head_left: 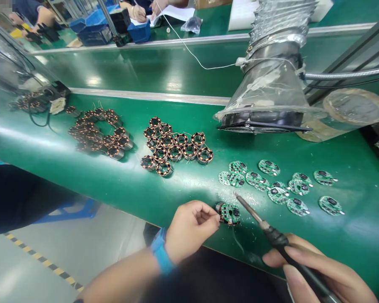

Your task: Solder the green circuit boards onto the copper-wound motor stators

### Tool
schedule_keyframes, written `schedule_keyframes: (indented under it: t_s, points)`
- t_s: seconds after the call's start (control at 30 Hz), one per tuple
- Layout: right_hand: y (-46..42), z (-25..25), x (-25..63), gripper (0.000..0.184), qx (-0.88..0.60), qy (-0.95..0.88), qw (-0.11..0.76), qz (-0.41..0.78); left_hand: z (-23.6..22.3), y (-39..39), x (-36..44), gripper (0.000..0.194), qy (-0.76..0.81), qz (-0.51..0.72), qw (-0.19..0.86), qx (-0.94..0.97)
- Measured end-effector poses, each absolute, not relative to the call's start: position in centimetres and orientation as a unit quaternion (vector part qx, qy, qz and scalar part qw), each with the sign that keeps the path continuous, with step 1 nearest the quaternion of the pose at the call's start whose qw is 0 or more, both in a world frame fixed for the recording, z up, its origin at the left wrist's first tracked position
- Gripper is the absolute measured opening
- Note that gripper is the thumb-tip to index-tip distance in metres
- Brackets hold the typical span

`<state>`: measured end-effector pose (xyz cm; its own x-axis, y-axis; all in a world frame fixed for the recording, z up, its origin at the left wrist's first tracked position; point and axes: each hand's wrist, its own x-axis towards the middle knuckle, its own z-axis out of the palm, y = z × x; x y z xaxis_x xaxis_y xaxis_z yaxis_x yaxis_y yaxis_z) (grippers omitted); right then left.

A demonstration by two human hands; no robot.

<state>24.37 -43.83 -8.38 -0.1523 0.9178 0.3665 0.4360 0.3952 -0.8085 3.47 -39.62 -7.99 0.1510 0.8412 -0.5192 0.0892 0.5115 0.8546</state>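
My left hand (pixel 189 227) pinches a small wound motor coil topped by a round green circuit board (pixel 230 213), holding it at the near edge of the green bench (pixel 183 185). My right hand (pixel 316 273) grips a black-handled soldering iron (pixel 259 219) like a pen. The iron's tip sits just above the held board without visibly touching it. A blue band wraps my left wrist.
Several loose round green boards (pixel 284 187) lie to the right. Two clusters of copper-wound coils (pixel 173 145) (pixel 97 134) lie in the middle and left. A clear fume hood on a silver duct (pixel 271 92) hangs over the bench. Other people work across the conveyor (pixel 139 12).
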Motion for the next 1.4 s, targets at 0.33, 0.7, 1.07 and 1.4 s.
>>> schedule_keyframes:
  t_s: [0.33,0.7,1.07,1.4]
  points:
    - [-41.4,-9.6,21.3,0.026,-0.504,-0.723,0.436,0.181,-7.8,-38.7,2.8,0.012,0.599,0.343,0.512,0.511]
    - [-41.0,-10.0,20.2,0.033,-0.521,-0.712,0.432,0.188,-8.4,-37.2,4.2,0.01,0.558,0.366,0.441,0.6]
    - [-40.5,-9.0,20.7,0.033,-0.492,-0.751,0.405,0.171,-6.9,-37.9,1.1,0.023,0.433,0.241,0.352,0.794]
    - [-43.5,-7.5,24.2,0.034,-0.424,-0.739,0.457,0.256,-8.3,-37.8,2.2,0.008,0.453,0.343,0.402,0.718]
